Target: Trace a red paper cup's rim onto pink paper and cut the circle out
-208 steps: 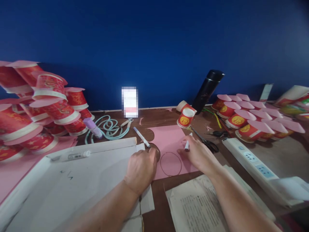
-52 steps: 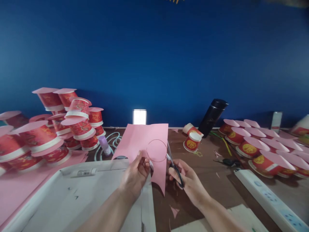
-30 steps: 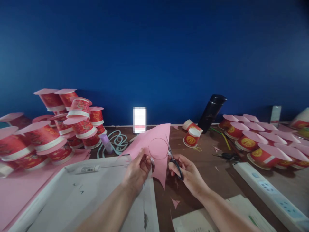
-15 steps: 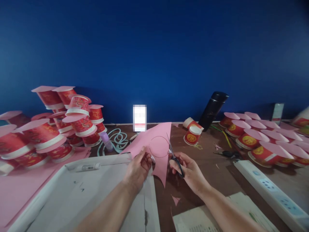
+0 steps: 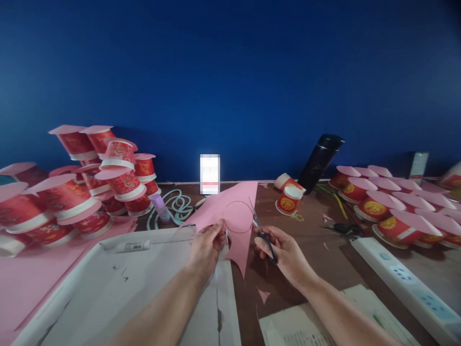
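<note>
Between my hands is a piece of pink paper [image 5: 238, 216] with a circle drawn on it. My left hand [image 5: 208, 242] pinches the paper at its lower left, beside the drawn line. My right hand [image 5: 279, 247] has its fingers in the handles of a pair of dark scissors [image 5: 265, 242]. The blades point up and away, along the right edge of the paper, close to the circle. Whether they touch the paper I cannot tell. A small pink scrap [image 5: 264, 295] lies on the brown table below the scissors.
Stacked red paper cups [image 5: 122, 185] with pink discs stand left; rows of similar cups [image 5: 396, 226] stand right. A black thermos [image 5: 321, 161] leans against the blue wall. A white power strip [image 5: 406, 283], a whiteboard [image 5: 144, 283] with a marker [image 5: 134, 246], and a coiled pale cord [image 5: 176, 206] lie nearby.
The view has shifted slightly. My left fingers have closed more tightly at the paper, near the circle's left side. The scissors stay by the right edge, almost in the same place.
</note>
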`<state>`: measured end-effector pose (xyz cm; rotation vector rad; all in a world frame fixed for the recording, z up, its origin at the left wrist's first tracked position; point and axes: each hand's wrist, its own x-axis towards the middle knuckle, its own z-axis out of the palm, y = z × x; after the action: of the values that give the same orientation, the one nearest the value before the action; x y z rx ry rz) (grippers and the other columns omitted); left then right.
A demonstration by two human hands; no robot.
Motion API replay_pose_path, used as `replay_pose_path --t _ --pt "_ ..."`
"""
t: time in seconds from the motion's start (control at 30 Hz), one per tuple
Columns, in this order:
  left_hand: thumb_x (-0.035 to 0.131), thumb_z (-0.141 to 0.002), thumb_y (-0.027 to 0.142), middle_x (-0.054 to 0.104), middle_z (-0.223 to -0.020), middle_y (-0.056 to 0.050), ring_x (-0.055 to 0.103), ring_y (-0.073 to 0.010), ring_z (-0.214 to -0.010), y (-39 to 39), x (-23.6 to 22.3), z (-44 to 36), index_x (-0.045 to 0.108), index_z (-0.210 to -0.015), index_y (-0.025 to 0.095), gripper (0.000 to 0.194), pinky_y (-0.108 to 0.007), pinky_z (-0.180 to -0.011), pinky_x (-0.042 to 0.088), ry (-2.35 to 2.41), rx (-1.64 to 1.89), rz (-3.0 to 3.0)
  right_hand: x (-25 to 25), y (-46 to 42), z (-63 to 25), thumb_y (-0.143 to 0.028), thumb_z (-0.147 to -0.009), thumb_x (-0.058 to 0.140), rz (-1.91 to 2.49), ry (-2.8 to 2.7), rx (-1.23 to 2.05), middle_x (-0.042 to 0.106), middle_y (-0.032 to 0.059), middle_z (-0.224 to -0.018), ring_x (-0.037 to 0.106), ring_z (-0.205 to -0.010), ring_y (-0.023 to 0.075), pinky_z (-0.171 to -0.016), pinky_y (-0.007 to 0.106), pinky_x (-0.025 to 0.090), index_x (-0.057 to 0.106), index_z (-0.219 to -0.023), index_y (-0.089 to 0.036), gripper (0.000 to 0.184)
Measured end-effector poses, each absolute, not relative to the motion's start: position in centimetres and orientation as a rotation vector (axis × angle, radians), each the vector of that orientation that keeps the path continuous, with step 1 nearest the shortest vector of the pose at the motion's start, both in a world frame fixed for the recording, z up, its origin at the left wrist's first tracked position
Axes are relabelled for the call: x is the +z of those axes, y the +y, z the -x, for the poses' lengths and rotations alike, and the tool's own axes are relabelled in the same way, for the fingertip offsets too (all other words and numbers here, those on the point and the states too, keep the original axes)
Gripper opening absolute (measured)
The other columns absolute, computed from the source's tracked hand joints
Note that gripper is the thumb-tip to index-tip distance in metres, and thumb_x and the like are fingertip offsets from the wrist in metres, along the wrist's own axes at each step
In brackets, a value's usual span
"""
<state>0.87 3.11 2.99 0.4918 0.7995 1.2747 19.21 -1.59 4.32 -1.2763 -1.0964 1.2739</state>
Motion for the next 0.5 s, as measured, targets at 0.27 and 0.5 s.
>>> replay_pose_path --t 0.27,0.5 --pt "0.084 -0.063 0.035 0.051 -0.061 0.002 0.046 -0.0067 -0.055 3.14 2.97 -0.74 0.060 -0.065 0.011 0.034 -0.021 -0.051 0.036 0.847 1.267 -0.554 4.69 -1.73 -19.18 -0.050 -0.063 0.081 1.330 -1.115 1.261 0.060 -0.0025 -0.063 0.051 -0.056 0.0094 -0.055 0.023 0.041 0.070 -0.101 -0.017 0.052" --pt "0.083 -0.062 0.037 0.055 -0.062 0.000 0.048 -0.0079 -0.056 3.28 2.80 -0.67 0.060 -0.065 0.012 0.034 -0.022 -0.054 0.038 0.887 1.309 -0.599 4.59 -1.58 -19.50 -0.051 -0.066 0.078 1.371 -1.180 1.240 0.059 -0.0028 -0.064 0.050 -0.055 0.0089 -0.056 0.023 0.040 0.070 -0.106 -0.015 0.054"
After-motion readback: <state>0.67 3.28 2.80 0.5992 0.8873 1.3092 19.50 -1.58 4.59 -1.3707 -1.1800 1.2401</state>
